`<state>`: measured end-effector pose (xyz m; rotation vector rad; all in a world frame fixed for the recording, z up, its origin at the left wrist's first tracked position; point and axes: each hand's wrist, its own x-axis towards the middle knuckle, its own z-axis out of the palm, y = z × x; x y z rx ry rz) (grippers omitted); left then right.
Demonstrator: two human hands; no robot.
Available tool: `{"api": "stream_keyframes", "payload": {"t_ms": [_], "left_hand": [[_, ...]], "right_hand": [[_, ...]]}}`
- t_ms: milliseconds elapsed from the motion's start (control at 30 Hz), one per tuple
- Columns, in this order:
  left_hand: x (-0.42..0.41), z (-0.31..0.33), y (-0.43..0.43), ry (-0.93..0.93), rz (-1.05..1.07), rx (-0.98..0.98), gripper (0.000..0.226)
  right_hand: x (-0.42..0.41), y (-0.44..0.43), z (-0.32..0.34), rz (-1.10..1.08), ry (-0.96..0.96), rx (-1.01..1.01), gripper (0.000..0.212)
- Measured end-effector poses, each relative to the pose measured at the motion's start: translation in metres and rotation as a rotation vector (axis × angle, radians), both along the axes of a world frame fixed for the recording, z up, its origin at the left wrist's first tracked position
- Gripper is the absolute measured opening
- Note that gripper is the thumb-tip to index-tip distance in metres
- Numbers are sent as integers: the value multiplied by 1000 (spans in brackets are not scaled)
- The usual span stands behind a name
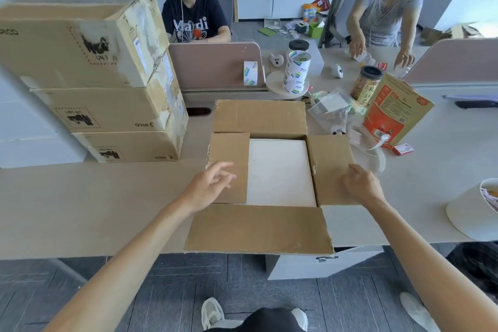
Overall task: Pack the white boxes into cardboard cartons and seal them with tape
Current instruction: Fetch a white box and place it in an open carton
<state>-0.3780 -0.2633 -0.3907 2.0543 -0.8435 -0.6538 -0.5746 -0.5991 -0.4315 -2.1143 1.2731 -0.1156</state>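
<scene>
In the head view we see our left hand over the left side flap of the open carton, fingers apart and loosely bent, gripping nothing. We cannot tell whether the fingertips touch the flap. Our right hand lies on the right side flap, back up, fingers relaxed and pointing inward, not closed on anything.

Between the two hands the white box lies flat inside the carton, its top bare between the two side flaps. The far flap stands open beyond the hands, and the near flap hangs out toward us, past the edge of the desk.

Left of the left hand and farther away, three closed cartons are stacked on the desk. Beyond the hands, past the far flap, one tape roll stands on edge against a pink divider, and just right of it a tape stack sits on a round stand.

Beyond the right hand we see a clear bag, a jar with a dark lid and an orange pouch. Right of that hand a white bowl sits at the frame edge.

Across the desk, two seated people wear headsets.
</scene>
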Motion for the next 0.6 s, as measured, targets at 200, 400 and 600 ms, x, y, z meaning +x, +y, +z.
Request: {"api": "stream_keyframes", "payload": {"t_ms": [200,400,600], "left_hand": [[-14,-7,-6,-100,-198,197,31],[-28,-7,5,-155,-287,298,61],[-42,-22,25,-285,-483,414,97]], "right_hand": [[1,19,31,22,-266,-143,46],[23,68,57,389,-499,6,47],[36,95,30,861,-80,104,54]]}}
